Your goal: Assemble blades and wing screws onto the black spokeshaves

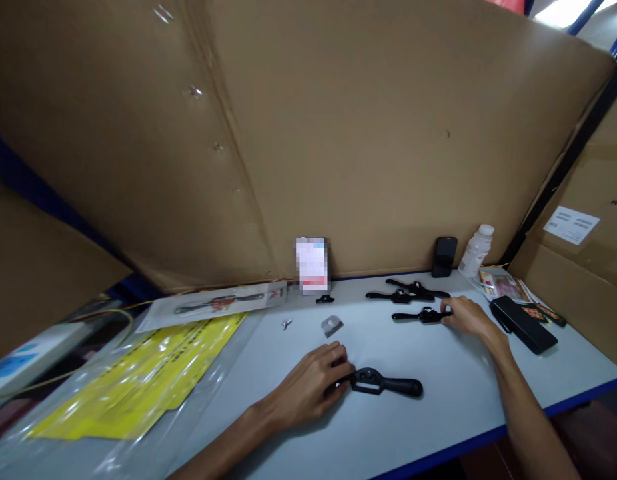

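My left hand (pixel 321 380) is closed around the left handle of a black spokeshave body (pixel 368 380), whose bare slot and right handle show above the table. Further back on the right, my right hand (pixel 461 315) pinches the right handle end of a second spokeshave (pixel 426 315). Two more black spokeshaves lie close together behind it, a nearer spokeshave (pixel 399 297) and a farther spokeshave (pixel 418 289). Beyond my left hand are a flat grey blade (pixel 332 326), a small black cap piece (pixel 325 299) and small silver screws (pixel 286 325).
A phone-like screen (pixel 312 267) and a black phone (pixel 444 257) lean against the cardboard wall (pixel 363 133). On the right stand a bottle (pixel 476 251) and a black case (pixel 524 325). Left are a printed package (pixel 213 305) and yellow sheets (pixel 138 377) in clear plastic.
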`<state>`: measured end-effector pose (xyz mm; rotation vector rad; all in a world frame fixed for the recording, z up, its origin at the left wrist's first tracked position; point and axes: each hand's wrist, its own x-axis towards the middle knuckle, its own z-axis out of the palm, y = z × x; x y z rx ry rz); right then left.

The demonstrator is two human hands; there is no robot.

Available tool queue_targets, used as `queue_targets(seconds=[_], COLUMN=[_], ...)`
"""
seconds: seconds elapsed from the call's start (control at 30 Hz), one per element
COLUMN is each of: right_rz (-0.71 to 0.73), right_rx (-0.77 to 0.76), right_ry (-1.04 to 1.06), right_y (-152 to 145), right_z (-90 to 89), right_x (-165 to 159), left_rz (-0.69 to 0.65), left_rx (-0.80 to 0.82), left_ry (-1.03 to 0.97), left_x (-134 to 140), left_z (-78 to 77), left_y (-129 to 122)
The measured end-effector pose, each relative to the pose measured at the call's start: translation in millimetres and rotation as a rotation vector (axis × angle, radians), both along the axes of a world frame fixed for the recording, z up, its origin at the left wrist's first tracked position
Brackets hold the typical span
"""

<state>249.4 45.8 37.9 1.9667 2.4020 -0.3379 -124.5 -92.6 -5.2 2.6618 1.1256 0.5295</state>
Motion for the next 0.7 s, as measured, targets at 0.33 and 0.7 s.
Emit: queue_targets(seconds=[0.33,0.7], right_rz=[0.491,0.801], right_rx=[0.236,0.192], right_ry=[0.273,0.222], right_y=[-22,-5], right_z=[-5.1,-24.9], right_x=[-125,-254], left_rz=[0.005,0.011], left_rx=[0.078,0.116], left_ry=[0.016,0.09], left_x=[3,6], left_z=[-7.0,-10.2], left_y=[5,5])
